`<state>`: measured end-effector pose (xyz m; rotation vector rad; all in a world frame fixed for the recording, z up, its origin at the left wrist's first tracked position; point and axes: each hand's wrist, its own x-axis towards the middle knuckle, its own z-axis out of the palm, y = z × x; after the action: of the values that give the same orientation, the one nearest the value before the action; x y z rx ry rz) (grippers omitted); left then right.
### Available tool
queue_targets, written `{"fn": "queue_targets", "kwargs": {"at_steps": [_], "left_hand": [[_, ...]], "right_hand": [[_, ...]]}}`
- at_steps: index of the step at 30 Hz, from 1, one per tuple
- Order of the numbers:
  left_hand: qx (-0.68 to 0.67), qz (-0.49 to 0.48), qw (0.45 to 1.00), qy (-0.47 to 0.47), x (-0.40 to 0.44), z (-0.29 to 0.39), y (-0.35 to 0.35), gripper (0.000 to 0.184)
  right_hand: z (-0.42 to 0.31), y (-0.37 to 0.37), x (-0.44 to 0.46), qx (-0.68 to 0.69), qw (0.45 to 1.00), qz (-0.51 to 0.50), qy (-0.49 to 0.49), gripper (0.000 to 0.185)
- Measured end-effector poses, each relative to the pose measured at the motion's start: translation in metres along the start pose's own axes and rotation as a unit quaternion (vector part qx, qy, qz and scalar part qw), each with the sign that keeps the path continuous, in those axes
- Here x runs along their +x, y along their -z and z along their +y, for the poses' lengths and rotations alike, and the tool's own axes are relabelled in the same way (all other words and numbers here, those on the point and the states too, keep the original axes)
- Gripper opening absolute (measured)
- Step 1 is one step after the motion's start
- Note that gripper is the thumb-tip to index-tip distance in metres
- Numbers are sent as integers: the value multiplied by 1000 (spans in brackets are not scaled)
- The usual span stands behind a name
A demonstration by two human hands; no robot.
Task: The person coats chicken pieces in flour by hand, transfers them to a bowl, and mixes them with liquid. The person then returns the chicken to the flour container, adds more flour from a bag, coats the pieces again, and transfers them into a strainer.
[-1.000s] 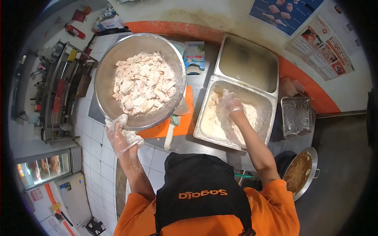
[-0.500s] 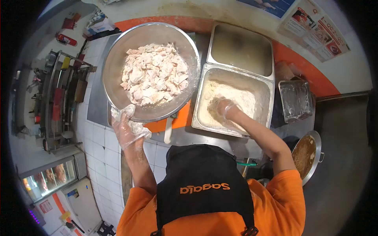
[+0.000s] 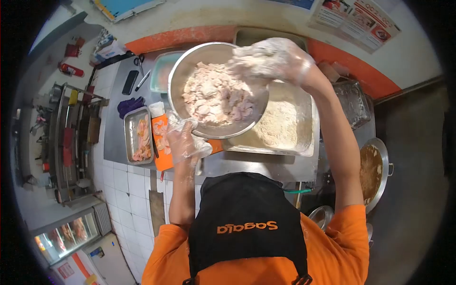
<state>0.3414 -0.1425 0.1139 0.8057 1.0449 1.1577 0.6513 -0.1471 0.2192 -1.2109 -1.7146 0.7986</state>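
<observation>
My left hand, in a clear glove, is closed on the near left rim of a large steel bowl. Floured meat pieces fill the bowl's bottom. Above the bowl's right side is my right hand, gloved, coated with flour and slightly blurred. Its fingers are bent; whether anything lies in them cannot be made out. The bowl overlaps the left part of a steel pan of flour.
On the left lie a small tray with meat, an orange board, a purple cloth, a phone and a lidded container. At the right stand a floury tray and a pan of oil.
My right hand has risen out of the flour to above the bowl. The bowl, with my left hand on its rim, has moved right over the flour pan. More of the left counter shows.
</observation>
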Motion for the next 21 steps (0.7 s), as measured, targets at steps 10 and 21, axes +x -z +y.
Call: {"fn": "queue_targets", "kwargs": {"at_steps": [10, 21], "left_hand": [[-90, 108, 990, 23, -10, -25, -11, 30], [-66, 165, 984, -22, -24, -3, 28, 31]], "right_hand": [[183, 7, -122, -348, 886, -96, -292, 55], [291, -40, -182, -285, 890, -215, -283, 35]]}}
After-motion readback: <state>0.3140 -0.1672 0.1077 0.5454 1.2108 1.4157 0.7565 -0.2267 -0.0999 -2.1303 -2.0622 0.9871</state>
